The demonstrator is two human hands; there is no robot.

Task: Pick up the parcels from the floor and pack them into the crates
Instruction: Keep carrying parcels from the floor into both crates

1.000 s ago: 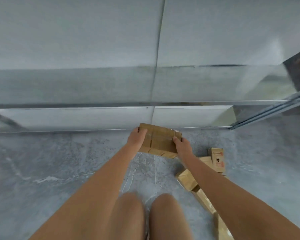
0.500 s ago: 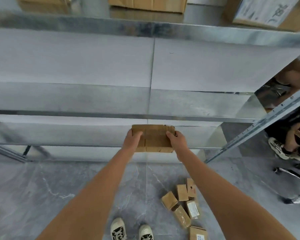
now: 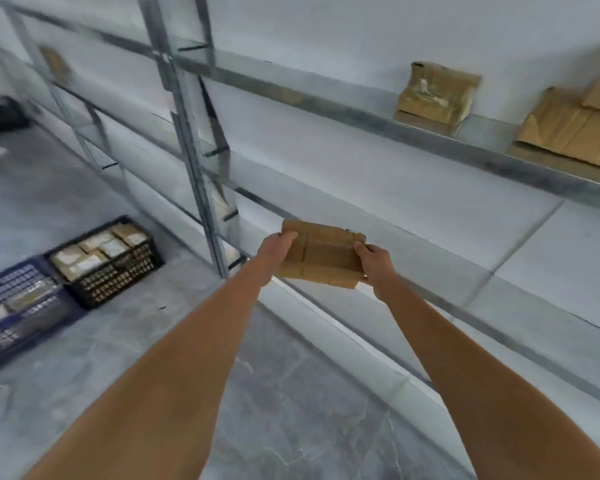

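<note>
Flat rectangular cardboard parcel [image 3: 321, 255], taped and creased, held mid-air at centre, gripped at 9 o'clock by left hand [image 3: 273, 252] and at 3 o'clock by right hand [image 3: 374, 268]. At 9 o'clock on grey stone floor [image 3: 291, 393], black lattice crate [image 3: 108, 261] packed with parcels beside blue crate [image 3: 18, 306]. Metal shelving [image 3: 187, 133] behind.

The parcel [image 3: 321, 258] is matt brown cardboard. The shelf rack [image 3: 187, 133] is grey metal. The floor [image 3: 291, 393] is smooth grey stone.

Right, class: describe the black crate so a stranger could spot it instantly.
Start at the upright steel post of the shelving. On the grey floor to its left sit two crates side by side. The black crate is the one nearer the post, filled with parcels; its neighbour is blue.
</note>
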